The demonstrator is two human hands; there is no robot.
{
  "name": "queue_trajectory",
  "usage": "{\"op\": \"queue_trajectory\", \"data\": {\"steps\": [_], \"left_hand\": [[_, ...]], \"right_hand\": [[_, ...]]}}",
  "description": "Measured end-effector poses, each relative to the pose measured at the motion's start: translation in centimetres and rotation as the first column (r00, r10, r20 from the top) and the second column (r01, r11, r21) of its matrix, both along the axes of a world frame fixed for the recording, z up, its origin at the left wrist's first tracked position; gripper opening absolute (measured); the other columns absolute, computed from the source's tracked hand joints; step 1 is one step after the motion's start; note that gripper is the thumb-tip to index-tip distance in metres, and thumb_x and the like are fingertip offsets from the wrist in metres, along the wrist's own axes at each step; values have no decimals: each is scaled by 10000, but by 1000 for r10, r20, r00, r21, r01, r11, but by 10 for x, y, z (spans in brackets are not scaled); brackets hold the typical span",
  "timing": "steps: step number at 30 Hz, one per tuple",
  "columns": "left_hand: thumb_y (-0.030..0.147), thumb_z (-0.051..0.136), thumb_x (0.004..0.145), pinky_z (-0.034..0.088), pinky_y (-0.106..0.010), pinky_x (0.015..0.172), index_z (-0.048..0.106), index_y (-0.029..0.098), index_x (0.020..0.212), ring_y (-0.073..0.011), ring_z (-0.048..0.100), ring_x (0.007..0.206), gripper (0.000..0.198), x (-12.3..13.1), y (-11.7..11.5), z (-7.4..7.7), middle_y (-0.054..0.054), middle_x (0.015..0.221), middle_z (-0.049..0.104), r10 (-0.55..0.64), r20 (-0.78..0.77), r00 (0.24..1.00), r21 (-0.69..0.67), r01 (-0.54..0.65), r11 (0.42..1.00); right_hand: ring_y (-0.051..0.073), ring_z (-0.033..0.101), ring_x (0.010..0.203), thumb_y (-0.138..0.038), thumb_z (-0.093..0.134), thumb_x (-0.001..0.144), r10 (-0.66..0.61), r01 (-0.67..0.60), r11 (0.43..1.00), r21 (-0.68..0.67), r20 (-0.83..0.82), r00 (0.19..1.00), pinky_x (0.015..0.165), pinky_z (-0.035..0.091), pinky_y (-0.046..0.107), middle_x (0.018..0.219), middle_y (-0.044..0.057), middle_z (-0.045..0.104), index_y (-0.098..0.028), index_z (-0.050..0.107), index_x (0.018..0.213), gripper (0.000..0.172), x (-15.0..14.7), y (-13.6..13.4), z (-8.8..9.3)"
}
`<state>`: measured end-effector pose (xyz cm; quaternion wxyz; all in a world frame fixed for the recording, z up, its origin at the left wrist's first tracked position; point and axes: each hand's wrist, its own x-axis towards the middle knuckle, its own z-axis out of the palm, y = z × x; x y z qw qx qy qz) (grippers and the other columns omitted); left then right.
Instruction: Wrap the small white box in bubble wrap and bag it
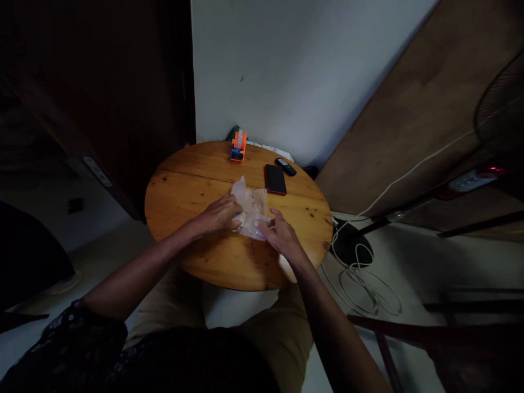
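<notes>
A crumpled clear plastic bag with something pale inside lies in the middle of a round wooden table. My left hand rests on the bag's left side with its fingers curled onto the plastic. Pressing the bag's near right edge is my right hand, its fingers closed on the plastic.
Behind the bag lie a dark phone in a red case and a small black remote. An orange and blue gadget stands at the table's far edge by the white wall. White cables coil on the floor to the right.
</notes>
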<state>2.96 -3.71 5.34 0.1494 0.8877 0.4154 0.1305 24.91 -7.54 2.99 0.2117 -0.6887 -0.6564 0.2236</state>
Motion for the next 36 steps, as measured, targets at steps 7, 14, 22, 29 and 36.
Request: {"op": "queue_trajectory", "data": {"steps": [7, 14, 22, 29, 36], "left_hand": [[208, 586, 859, 472, -336, 925, 704, 179, 940, -223, 588, 1046, 146, -5, 2, -4, -77, 1072, 642, -86, 19, 996, 15, 86, 996], [226, 601, 865, 456, -377, 974, 710, 160, 923, -252, 582, 1076, 140, -4, 5, 0, -95, 1059, 656, -118, -35, 992, 15, 118, 993], [170, 580, 854, 450, -372, 1013, 675, 178, 1154, -248, 579, 1130, 315, -3, 7, 8, -97, 1148, 652, -173, -43, 984, -36, 172, 984], [200, 581, 882, 446, -345, 986, 565, 218, 1305, -236, 562, 1140, 423, -5, 6, 7, -82, 1166, 633, -187, -4, 982, -22, 187, 982], [170, 515, 919, 434, -321, 909, 668, 225, 1210, -238, 564, 1026, 333, -4, 0, 18, -99, 1078, 616, -232, -119, 966, -14, 232, 973]], "right_hand": [[198, 596, 720, -373, 614, 787, 1, 29, 992, 121, -237, 972, 666, 471, 309, 812, 24, 662, -141, 433, 1443, 719, -12, 13, -28], [155, 549, 645, -334, 587, 735, -9, 80, 989, 128, -475, 880, 587, 426, 266, 714, -43, 586, -177, 462, 1357, 654, -15, 15, -40], [133, 538, 601, -326, 635, 685, -57, 117, 993, 32, -728, 684, 559, 424, 252, 728, -48, 611, -190, 496, 1248, 596, -32, 11, -15], [164, 558, 613, -305, 625, 666, -179, 188, 980, -66, -710, 681, 519, 461, 275, 771, -15, 588, -180, 510, 1286, 644, -31, 13, -14], [165, 564, 606, -292, 587, 673, -186, 187, 980, -70, -664, 724, 481, 473, 272, 797, 4, 594, -193, 522, 1283, 621, -27, 17, -20]]}}
